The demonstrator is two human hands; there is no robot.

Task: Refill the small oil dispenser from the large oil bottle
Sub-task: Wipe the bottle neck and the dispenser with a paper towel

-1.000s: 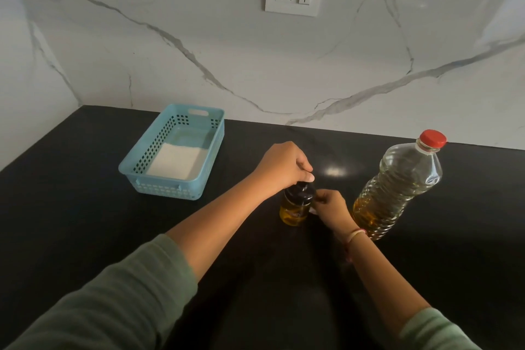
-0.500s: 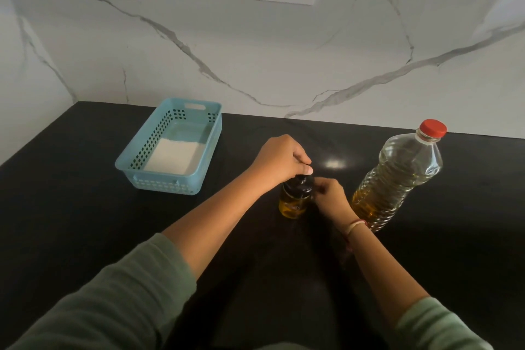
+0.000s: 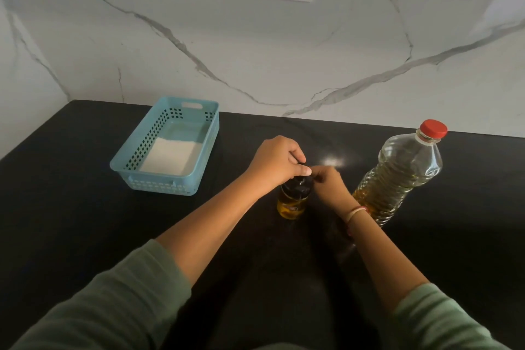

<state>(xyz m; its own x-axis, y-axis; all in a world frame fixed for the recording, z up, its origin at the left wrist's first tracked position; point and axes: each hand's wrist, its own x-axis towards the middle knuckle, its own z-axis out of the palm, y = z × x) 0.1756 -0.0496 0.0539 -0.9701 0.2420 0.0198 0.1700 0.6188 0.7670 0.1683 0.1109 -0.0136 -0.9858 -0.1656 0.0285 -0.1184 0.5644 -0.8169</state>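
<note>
**Location.** The small oil dispenser (image 3: 293,202) stands upright on the dark countertop (image 3: 85,221), directly beneath and between both hands. The large oil bottle (image 3: 397,176) stands just beside the right hand on its outer side. Its red cap (image 3: 433,128) is on, and no hand touches it.

**Hands.** The left hand (image 3: 277,162) comes over from above with its fingers curled down around the dispenser's black top (image 3: 298,183), gripping it. The right hand (image 3: 329,186) has curled fingers closed against the right side of the same top. It appears to pinch there, though the exact contact is partly hidden.

**Stage (judgement).** The top is being worked loose and pouring has not begun.

**Handling (judgement).**
- **Dispenser:** it is small, rigid and probably glass, so breakable. It holds only a low layer of oil, so it is light and easily tipped while the top is twisted. One hand belongs on the body low down and the other on the top. Any oil film would make both slippery.
- **Large bottle:** it is thin ribbed plastic, roughly half full. It is heavy enough to need a full grip around the ribbed waist, and it will yield if squeezed, which risks a surge when pouring.

**Other items.** A blue basket (image 3: 122,163) sits well apart on the left hand's outer side.
</note>
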